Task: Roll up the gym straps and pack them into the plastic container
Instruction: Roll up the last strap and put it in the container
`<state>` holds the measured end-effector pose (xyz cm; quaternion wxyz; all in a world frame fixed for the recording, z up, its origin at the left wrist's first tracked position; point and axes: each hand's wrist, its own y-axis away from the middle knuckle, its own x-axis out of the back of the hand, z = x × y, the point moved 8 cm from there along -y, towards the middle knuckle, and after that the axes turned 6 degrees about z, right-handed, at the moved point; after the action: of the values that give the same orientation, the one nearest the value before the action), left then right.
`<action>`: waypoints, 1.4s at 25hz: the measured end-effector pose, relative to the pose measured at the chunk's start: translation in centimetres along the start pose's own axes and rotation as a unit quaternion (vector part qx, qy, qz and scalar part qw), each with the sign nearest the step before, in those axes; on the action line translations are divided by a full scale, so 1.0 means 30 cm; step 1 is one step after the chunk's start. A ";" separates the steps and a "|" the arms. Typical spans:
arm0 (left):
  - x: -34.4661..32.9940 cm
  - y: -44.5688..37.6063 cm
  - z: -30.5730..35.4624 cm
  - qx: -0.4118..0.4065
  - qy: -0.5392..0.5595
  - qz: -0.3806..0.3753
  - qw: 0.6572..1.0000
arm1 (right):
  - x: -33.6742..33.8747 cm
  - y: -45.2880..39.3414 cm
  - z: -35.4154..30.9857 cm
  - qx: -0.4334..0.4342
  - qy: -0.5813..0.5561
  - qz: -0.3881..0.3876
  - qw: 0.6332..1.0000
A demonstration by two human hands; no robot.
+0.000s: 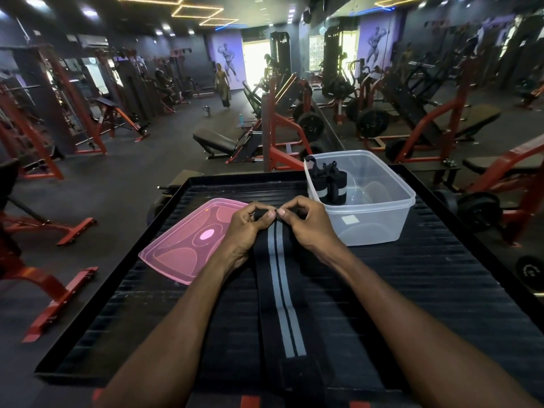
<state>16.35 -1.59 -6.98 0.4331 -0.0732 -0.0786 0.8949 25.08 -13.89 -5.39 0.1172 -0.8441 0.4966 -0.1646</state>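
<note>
1. One long gym strap, black with a grey double stripe down its middle, lies flat along the black ribbed bench, running from the near edge away toward the hands.
2. Two hands work at the strap's far end. The left hand has its fingers curled over the rolled end, thumb pressed against the fabric. The right hand mirrors it, fingers curled and thumb tip meeting the left thumb at the roll. Both are closed around the small roll of strap; neither is spread flat.
3. One clear plastic container stands on the bench just to the right of the right hand, uncovered.
4. Inside the container, in its left end, stand two rolled straps, black with a grey band, upright and touching each other, leaning against the left wall. The remainder of the container's floor shows bare through the clear plastic. A small white label sits on the near wall.
5. One pink translucent lid lies flat on the bench to the left of the left hand, partly overhanging the bench's raised left rim.
6. Beyond the bench, red-framed gym machines and weight plates fill the room, and one person stands far off.
</note>
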 end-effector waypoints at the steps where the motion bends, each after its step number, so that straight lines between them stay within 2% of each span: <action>1: -0.011 0.005 -0.010 0.024 0.030 -0.004 0.999 | 0.004 0.000 -0.007 0.011 0.009 0.006 1.000; 3: -0.027 0.009 -0.027 0.063 0.064 -0.008 0.996 | 0.010 0.000 -0.013 0.021 0.008 0.013 1.000; 8: -0.001 -0.011 -0.029 0.017 -0.021 0.024 0.999 | -0.012 0.002 0.032 -0.045 0.004 -0.023 0.999; 10: -0.007 -0.009 -0.027 0.012 -0.014 0.025 1.000 | -0.003 -0.003 0.029 -0.029 0.012 -0.011 0.999; 14: -0.021 -0.007 -0.050 0.065 0.045 0.003 0.997 | 0.003 -0.001 0.008 0.001 0.001 -0.004 1.000; 19: 0.007 -0.008 -0.033 0.029 0.014 0.050 0.998 | -0.003 0.002 0.050 -0.075 -0.021 -0.008 0.997; 23: -0.007 -0.008 -0.043 0.052 0.054 0.040 0.996 | 0.014 -0.002 0.035 -0.029 0.019 0.019 0.999; 26: -0.016 -0.002 -0.041 0.055 0.040 0.033 0.997 | 0.014 0.003 0.019 -0.006 0.012 0.021 1.000; 31: 0.004 -0.005 -0.028 0.024 0.019 0.043 0.999 | -0.001 0.005 0.028 -0.037 0.012 0.001 0.999; 35: -0.028 0.003 -0.034 0.059 0.070 0.021 0.996 | 0.014 0.002 0.017 -0.002 0.033 0.020 0.999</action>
<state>17.00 -2.24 -7.93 0.4227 -0.1117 0.0063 0.8994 25.44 -14.27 -5.81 0.1025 -0.8280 0.5177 -0.1892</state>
